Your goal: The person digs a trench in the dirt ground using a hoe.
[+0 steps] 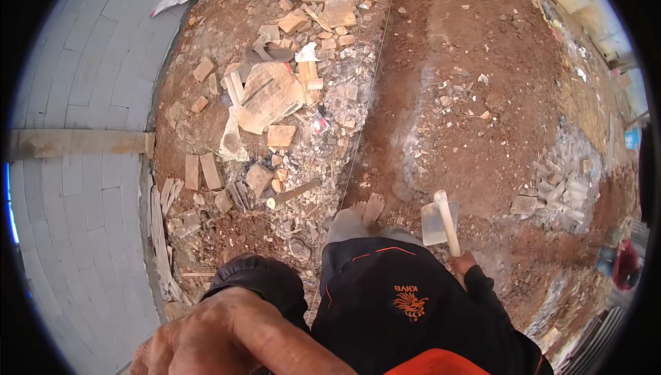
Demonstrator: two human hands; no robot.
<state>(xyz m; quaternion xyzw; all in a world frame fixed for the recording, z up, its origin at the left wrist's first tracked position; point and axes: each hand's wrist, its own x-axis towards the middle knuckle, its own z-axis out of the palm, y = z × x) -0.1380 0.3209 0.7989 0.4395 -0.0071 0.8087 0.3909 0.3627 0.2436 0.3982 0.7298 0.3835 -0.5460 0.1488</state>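
Note:
My left hand [200, 334] is raised very close to the camera at the bottom left, in front of a dark sleeve [258, 278]. One finger stretches out toward the lower edge; the fingertips are cut off by the frame. Lower right, my right hand [463, 263] is closed around the pale wooden handle of a hoe [447, 227]. The hoe's flat grey metal blade [432, 229] shows beside the handle, over the reddish soil. My bare foot [372, 210] stands on the earth, next to a thin string line [359, 134].
A shallow trench [406, 51] runs along the string. To the left lie broken bricks [258, 179], sandals [268, 53] and a torn board [272, 92]. A grey block wall [89, 65] borders the far left. More rubble [554, 192] is piled at the right.

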